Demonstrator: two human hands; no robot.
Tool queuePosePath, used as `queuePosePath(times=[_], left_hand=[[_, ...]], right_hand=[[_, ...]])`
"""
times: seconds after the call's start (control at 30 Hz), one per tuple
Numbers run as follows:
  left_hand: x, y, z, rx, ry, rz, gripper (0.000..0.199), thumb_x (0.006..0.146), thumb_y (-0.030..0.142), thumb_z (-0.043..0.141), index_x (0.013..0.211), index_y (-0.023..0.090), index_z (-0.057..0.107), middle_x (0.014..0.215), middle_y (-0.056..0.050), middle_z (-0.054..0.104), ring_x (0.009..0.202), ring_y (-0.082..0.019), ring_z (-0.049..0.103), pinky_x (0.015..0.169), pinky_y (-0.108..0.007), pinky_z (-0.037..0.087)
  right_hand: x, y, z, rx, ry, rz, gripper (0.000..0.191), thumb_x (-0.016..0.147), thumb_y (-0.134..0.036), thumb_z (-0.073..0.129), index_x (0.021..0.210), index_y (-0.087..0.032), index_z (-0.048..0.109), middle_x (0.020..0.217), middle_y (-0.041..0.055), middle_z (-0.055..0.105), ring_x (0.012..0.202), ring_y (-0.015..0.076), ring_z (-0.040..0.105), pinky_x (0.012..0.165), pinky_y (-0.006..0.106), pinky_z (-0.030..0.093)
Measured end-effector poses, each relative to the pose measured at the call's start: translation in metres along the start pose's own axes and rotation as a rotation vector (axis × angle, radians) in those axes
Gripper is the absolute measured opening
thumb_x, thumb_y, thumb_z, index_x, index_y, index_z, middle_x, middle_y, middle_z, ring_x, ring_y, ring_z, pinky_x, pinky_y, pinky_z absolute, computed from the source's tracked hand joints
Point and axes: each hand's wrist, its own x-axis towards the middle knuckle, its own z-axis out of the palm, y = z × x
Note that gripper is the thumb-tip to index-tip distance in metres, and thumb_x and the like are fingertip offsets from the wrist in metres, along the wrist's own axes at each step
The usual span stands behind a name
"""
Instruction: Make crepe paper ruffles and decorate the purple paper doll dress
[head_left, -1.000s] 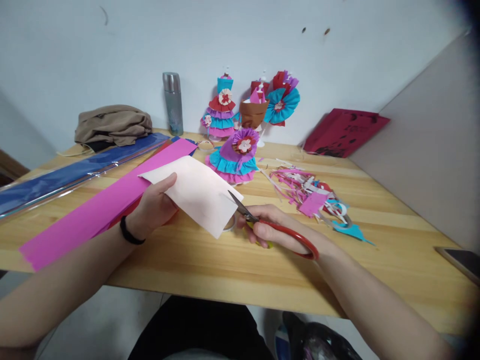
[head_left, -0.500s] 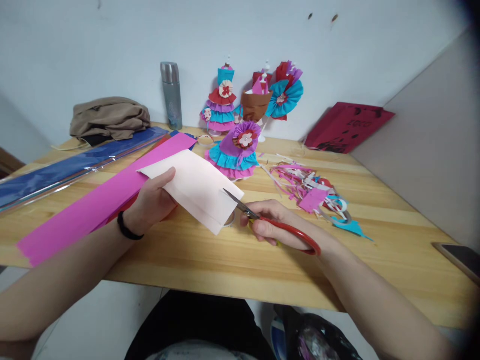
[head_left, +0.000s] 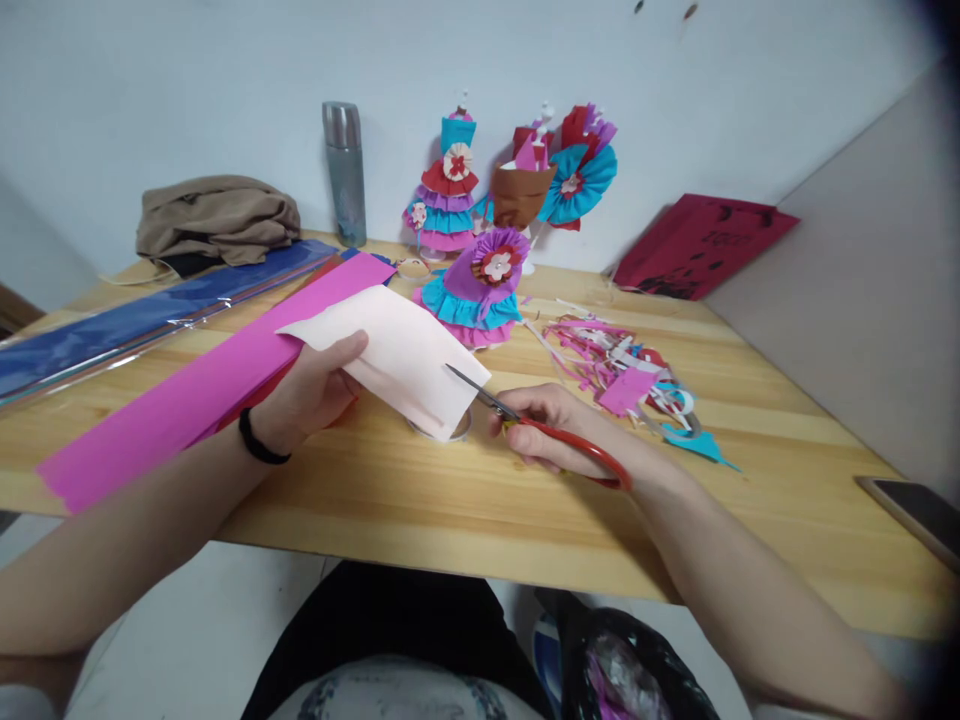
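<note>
A pale pink, nearly white sheet of paper (head_left: 405, 350) is pinched at its left part by my left hand (head_left: 319, 385), the thumb lying on top. My right hand (head_left: 544, 425) grips red-handled scissors (head_left: 581, 450). The dark blades point up and left across the right end of the sheet. Under that end, a round ring-shaped item (head_left: 459, 432) shows in part. Just behind the sheet stands a small paper dress (head_left: 480, 285) in purple, blue and pink. Bright pink paper (head_left: 202, 380) lies beneath and left of my left hand.
Paper scraps (head_left: 622, 370) lie to the right, a phone (head_left: 911, 510) at the right edge. Behind stand a bottle (head_left: 345, 180), a tiered paper dress (head_left: 448, 200) and a dark pink bag (head_left: 701, 245). Brown cloth (head_left: 217, 220) and blue wrapped sheets (head_left: 150, 315) are at left.
The sheet's right end has bent and its lower corner has risen. The scissors' handles have shifted slightly up and left with my right hand. The camera view has shifted a little.
</note>
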Motion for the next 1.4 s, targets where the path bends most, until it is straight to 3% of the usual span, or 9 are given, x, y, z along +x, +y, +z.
queuePosePath(times=[0.17,0.3,0.47,0.73,1.1,1.4], left_hand=[[-0.002,0.001,0.008,0.041,0.023,0.027,0.049,0.075,0.022,0.077,0.123,0.028,0.07,0.111,-0.002,0.079,0.119,-0.033,0.067,0.092,-0.043,0.056],[-0.004,0.003,0.014,0.028,0.035,0.036,0.051,0.075,0.019,0.074,0.125,0.029,0.069,0.107,-0.003,0.079,0.117,-0.033,0.068,0.089,-0.042,0.056],[-0.005,0.003,0.016,-0.028,0.063,0.02,0.055,0.074,0.013,0.075,0.125,0.029,0.069,0.1,-0.002,0.08,0.117,-0.032,0.068,0.089,-0.04,0.056],[-0.003,0.002,0.014,0.015,0.075,0.071,0.057,0.073,0.014,0.076,0.127,0.03,0.066,0.104,0.001,0.078,0.103,-0.027,0.073,0.079,-0.036,0.056],[-0.002,0.002,0.014,0.037,0.073,0.082,0.064,0.07,0.018,0.08,0.13,0.032,0.064,0.095,0.003,0.079,0.09,-0.024,0.074,0.076,-0.033,0.058],[-0.001,0.003,0.013,0.064,0.079,0.068,0.045,0.069,0.022,0.08,0.112,0.032,0.074,0.1,0.0,0.08,0.118,-0.034,0.067,0.085,-0.041,0.056]], right_hand=[[-0.001,0.002,-0.005,-0.026,-0.098,-0.134,0.061,0.086,-0.077,0.058,0.089,-0.016,0.056,0.072,-0.0029,0.044,0.058,0.0077,0.037,0.049,0.021,0.032],[-0.002,0.0,-0.009,-0.037,-0.148,-0.133,0.062,0.087,-0.078,0.054,0.094,-0.017,0.054,0.079,0.0004,0.046,0.069,0.0119,0.04,0.057,0.024,0.034],[-0.002,-0.002,-0.011,-0.021,-0.156,-0.125,0.06,0.089,-0.077,0.053,0.092,-0.017,0.055,0.075,-0.0013,0.044,0.063,0.0108,0.039,0.055,0.025,0.033],[-0.005,-0.003,-0.014,-0.019,-0.124,-0.055,0.061,0.086,-0.079,0.055,0.086,-0.018,0.053,0.069,-0.0029,0.043,0.057,0.0095,0.037,0.049,0.027,0.03],[-0.006,-0.003,-0.019,-0.035,-0.167,-0.073,0.06,0.087,-0.078,0.054,0.09,-0.018,0.055,0.077,-0.0008,0.045,0.065,0.0109,0.038,0.055,0.026,0.032],[-0.006,-0.003,-0.021,-0.02,-0.175,-0.082,0.058,0.087,-0.076,0.055,0.088,-0.018,0.057,0.075,-0.0004,0.045,0.065,0.012,0.041,0.057,0.028,0.035]])
